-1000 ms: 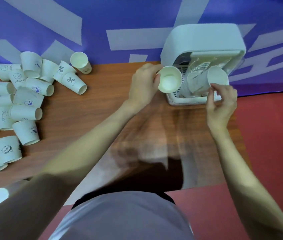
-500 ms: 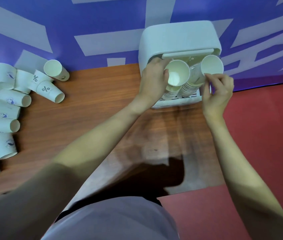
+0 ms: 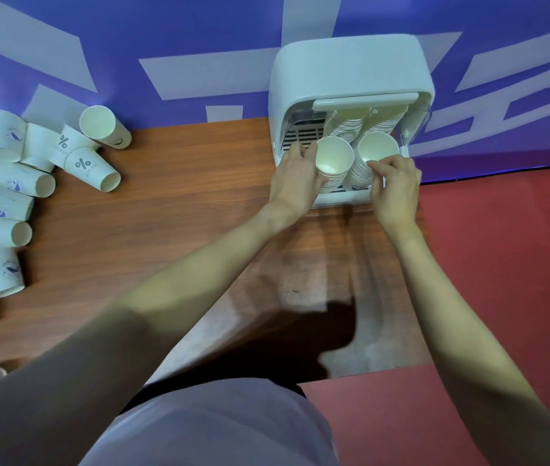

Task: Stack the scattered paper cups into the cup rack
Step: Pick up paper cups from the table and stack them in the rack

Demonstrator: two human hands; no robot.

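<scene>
A white cup rack (image 3: 347, 65) stands at the table's back edge, open toward me, with two leaning stacks of paper cups inside. My left hand (image 3: 295, 178) grips the top cup of the left stack (image 3: 334, 156) by its side. With thumb and fingers, my right hand (image 3: 394, 186) pinches the rim of the top cup on the right stack (image 3: 378, 146). Both top cups sit nested on their stacks, mouths facing me. Several loose paper cups (image 3: 15, 196) lie scattered at the table's left end.
The brown wooden table (image 3: 172, 230) runs from the cup pile to the rack. A purple and white patterned wall is right behind it. Red floor lies to the right and in front. One cup with a percent sign (image 3: 92, 169) lies nearest the rack.
Both hands have lowered their cups from in front of the rack down onto the two stacks. The view has shifted a little.
</scene>
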